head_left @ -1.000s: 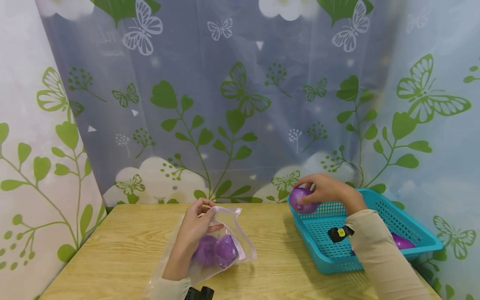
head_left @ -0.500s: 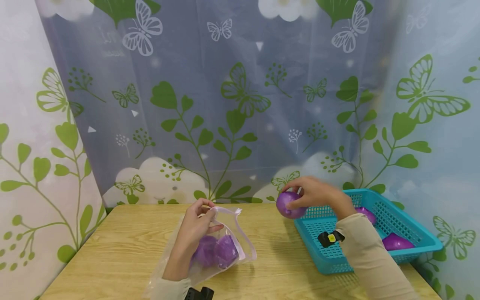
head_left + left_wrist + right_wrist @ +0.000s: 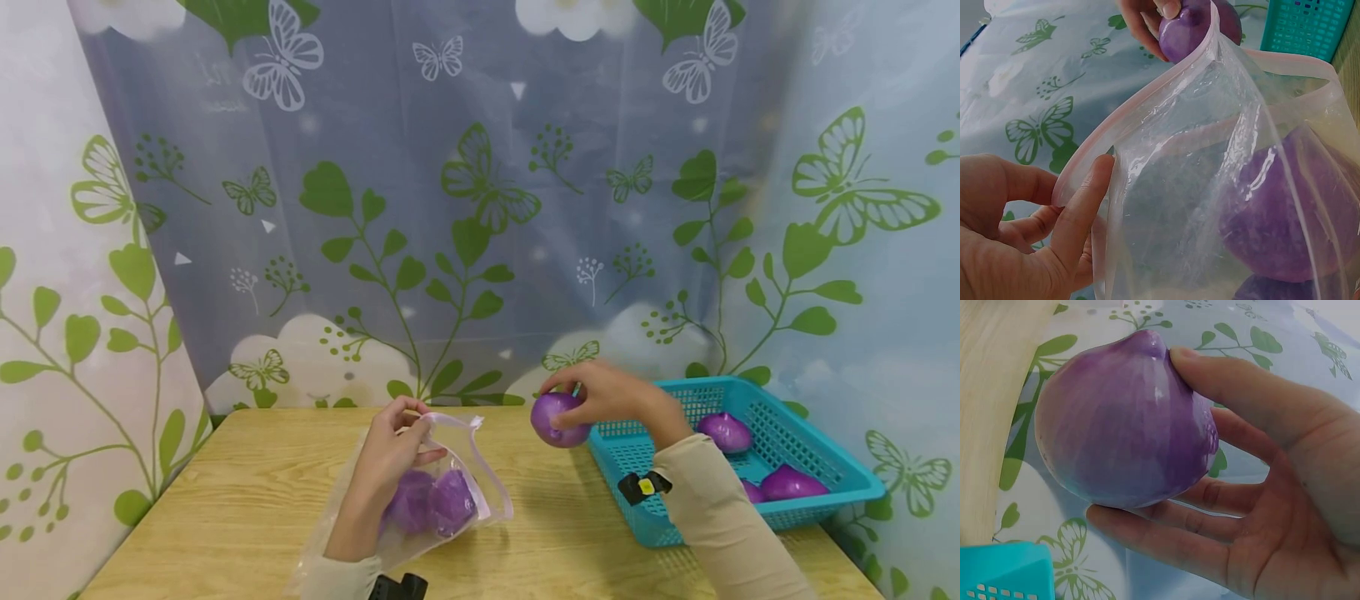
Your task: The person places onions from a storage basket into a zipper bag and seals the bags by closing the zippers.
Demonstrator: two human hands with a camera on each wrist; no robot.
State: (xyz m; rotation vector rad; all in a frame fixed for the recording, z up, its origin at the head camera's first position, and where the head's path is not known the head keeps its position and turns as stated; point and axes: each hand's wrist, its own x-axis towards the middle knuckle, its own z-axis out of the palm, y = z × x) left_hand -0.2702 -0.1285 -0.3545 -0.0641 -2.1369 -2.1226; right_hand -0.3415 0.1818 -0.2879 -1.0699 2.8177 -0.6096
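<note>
A purple onion is gripped between the thumb and fingers of my right hand, held in the air just left of the basket. My left hand pinches the rim of a clear zip bag between thumb and fingers, and the bag's mouth gapes toward the right. Inside the bag lie purple onions, seen through the plastic; the left wrist view shows one large and part of another below it. The turquoise basket stands to the right, with several more onions in it.
Both hands work over a wooden table. Behind it hangs a patterned curtain with leaves and butterflies, close to the table's back edge. The basket's raised wall lies under my right forearm.
My right hand has carried the onion leftward and slightly down, out from over the basket's rim. Onions in the basket have come into sight. The left hand and bag stay put.
</note>
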